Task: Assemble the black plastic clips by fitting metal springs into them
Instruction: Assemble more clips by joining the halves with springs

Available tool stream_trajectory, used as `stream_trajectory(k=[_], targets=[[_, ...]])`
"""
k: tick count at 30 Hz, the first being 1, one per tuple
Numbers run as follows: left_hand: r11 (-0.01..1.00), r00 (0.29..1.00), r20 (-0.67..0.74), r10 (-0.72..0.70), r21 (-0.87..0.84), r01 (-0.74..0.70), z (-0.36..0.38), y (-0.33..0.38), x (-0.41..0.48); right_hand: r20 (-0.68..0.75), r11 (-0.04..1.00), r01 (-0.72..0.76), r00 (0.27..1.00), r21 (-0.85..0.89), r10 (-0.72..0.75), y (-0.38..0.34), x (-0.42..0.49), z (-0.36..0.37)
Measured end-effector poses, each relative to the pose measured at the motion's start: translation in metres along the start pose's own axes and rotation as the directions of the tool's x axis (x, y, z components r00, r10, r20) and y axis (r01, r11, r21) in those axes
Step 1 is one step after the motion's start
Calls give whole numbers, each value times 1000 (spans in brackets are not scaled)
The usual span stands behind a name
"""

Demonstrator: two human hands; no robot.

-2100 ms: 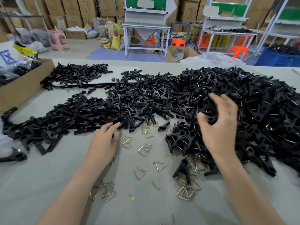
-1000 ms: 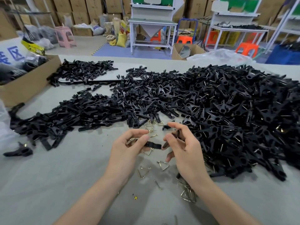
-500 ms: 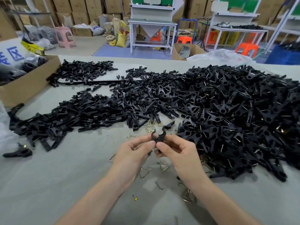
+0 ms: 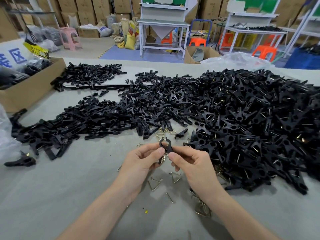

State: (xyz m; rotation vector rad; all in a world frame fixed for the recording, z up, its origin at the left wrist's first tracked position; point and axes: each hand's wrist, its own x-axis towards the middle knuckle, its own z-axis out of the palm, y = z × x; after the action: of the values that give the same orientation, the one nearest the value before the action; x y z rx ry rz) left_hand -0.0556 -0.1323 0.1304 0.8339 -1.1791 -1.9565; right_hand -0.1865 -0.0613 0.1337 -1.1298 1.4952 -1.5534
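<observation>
Two black plastic clip halves (image 4: 165,146) are held together upright above the grey table (image 4: 69,187), their curved jaws pointing up. My left hand (image 4: 143,163) pinches them from the left between thumb and forefinger. My right hand (image 4: 192,165) pinches them from the right. Loose metal springs (image 4: 174,176) lie scattered on the table beneath and between my hands. A long heap of single clip halves (image 4: 90,122) lies to the left. A large pile of clips with springs (image 4: 251,129) fills the right side.
A cardboard box (image 4: 29,89) holding dark bagged goods stands at the far left. A flat grey board (image 4: 103,82) carries more black parts at the back. One black clip (image 4: 20,161) lies alone at the left. A clear plastic bag (image 4: 235,60) sits at the back right.
My hands left the piles, came together near the table's front, and brought two clip halves into an upright pair. Over the last half second they hardly moved.
</observation>
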Motion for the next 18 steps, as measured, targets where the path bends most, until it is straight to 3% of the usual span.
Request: stream_trajectory(k=[9, 15, 18], targets=[[999, 1000, 30, 5, 42, -6, -3, -2, 3, 12, 1000, 8, 1000, 2, -8, -1, 0, -4], [1000, 971, 238, -6, 20, 1, -8, 4, 2, 162, 1000, -18, 987, -18, 21, -11, 4, -16], [995, 987, 134, 94, 15, -97, -4, 5, 2, 102, 995, 19, 995, -96, -9, -20, 6, -22]])
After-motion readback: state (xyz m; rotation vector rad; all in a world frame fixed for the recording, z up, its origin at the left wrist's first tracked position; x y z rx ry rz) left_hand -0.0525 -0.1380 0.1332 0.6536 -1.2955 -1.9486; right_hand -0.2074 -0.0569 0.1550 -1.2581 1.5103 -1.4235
